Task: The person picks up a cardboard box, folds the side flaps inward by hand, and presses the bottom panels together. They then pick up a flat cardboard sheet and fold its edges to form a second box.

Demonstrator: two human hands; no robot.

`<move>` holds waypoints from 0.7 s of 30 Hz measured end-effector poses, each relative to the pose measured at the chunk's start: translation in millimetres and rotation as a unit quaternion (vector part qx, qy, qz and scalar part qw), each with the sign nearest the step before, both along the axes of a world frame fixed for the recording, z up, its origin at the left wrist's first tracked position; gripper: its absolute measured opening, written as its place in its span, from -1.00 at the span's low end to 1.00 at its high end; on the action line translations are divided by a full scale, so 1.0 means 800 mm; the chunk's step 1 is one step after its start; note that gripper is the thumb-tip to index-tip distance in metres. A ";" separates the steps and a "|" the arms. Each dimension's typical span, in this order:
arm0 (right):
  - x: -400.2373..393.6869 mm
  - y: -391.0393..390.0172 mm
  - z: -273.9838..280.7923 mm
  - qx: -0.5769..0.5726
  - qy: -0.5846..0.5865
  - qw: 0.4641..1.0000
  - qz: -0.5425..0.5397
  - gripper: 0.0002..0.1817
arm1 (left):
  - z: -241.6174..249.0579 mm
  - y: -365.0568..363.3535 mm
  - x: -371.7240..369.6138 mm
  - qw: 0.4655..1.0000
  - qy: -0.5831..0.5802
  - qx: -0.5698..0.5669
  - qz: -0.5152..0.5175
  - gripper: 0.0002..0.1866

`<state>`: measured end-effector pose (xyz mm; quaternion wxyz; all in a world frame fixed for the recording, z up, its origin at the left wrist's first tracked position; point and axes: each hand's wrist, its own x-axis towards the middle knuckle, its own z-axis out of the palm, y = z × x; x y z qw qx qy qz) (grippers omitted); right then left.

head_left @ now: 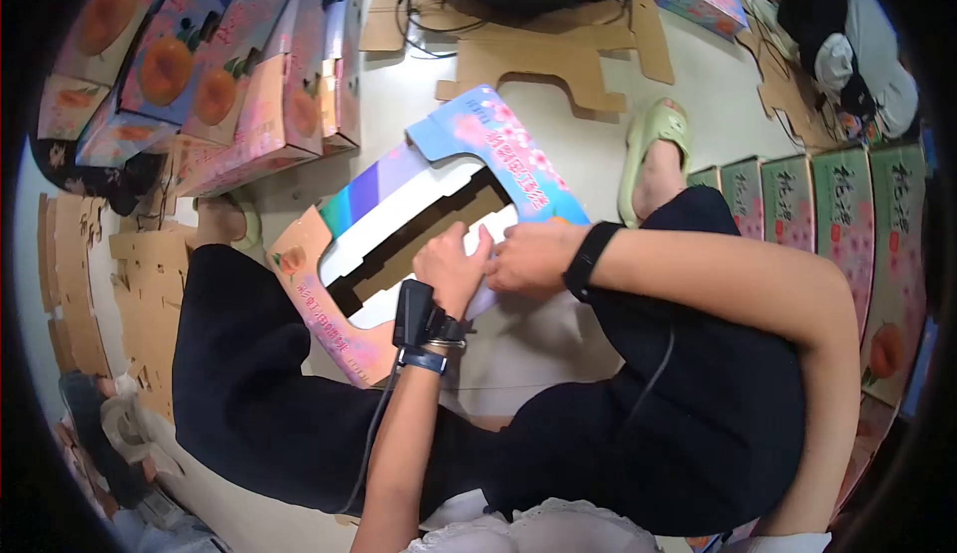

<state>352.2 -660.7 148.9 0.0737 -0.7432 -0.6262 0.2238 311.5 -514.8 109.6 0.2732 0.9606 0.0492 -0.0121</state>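
Note:
A half-folded printed carton (439, 204), pink and blue with peach pictures, lies on the floor between my knees. Its inner side shows white and brown card. My left hand (452, 266) presses a white flap at the carton's near edge, fingers curled on it. My right hand (530, 257) rests right beside it on the same edge, the two hands touching. A dark device is strapped to my left wrist and a black band circles my right wrist.
Finished peach cartons are stacked at the upper left (219, 65) and lined up on the right (847, 224). Flat brown cardboard inserts (543, 50) lie on the floor ahead and at the left (140, 294). My foot in a green slipper (653, 149) sits by the carton.

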 end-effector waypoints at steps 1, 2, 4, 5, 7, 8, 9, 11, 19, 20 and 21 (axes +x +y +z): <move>0.001 -0.001 -0.002 -0.009 0.005 1.000 0.000 -0.92 | -0.001 0.001 -0.002 1.000 -0.008 -0.005 -0.015 -0.58; 0.002 -0.004 -0.004 -0.016 0.010 1.000 -0.001 -0.92 | -0.002 0.002 -0.004 0.999 -0.016 -0.008 -0.030 -0.58; 0.002 -0.005 0.006 -0.027 0.030 0.999 -0.036 -0.90 | -0.003 0.005 -0.009 0.998 -0.012 -0.017 -0.061 -0.58; 0.003 -0.007 0.003 0.012 0.027 0.999 -0.037 -0.92 | -0.004 0.005 -0.011 0.997 -0.031 -0.027 -0.069 -0.58; 0.000 -0.004 0.010 -0.005 -0.021 0.999 -0.025 -0.92 | 0.001 0.005 -0.013 0.996 -0.027 -0.036 -0.072 -0.58; -0.003 -0.003 0.013 -0.029 -0.064 0.997 -0.014 -0.93 | 0.003 0.004 -0.014 0.996 -0.027 -0.032 -0.077 -0.58; -0.002 -0.003 0.011 0.020 -0.082 0.996 -0.007 -0.94 | 0.004 0.003 -0.015 0.998 -0.021 -0.015 -0.061 -0.59; -0.004 -0.001 0.005 -0.040 -0.124 0.991 0.032 -0.90 | 0.004 0.001 -0.016 0.998 -0.014 0.000 -0.057 -0.59; -0.016 0.006 0.007 -0.084 -0.313 0.941 0.100 -0.82 | 0.003 0.001 -0.011 0.998 0.036 0.023 -0.043 -0.57; -0.018 0.007 0.007 -0.081 -0.327 0.935 0.108 -0.80 | 0.002 -0.002 -0.012 0.998 0.035 0.030 -0.034 -0.56; -0.017 0.014 0.008 -0.140 -0.270 0.946 0.110 -0.85 | -0.001 -0.003 -0.013 0.998 0.029 0.048 -0.034 -0.53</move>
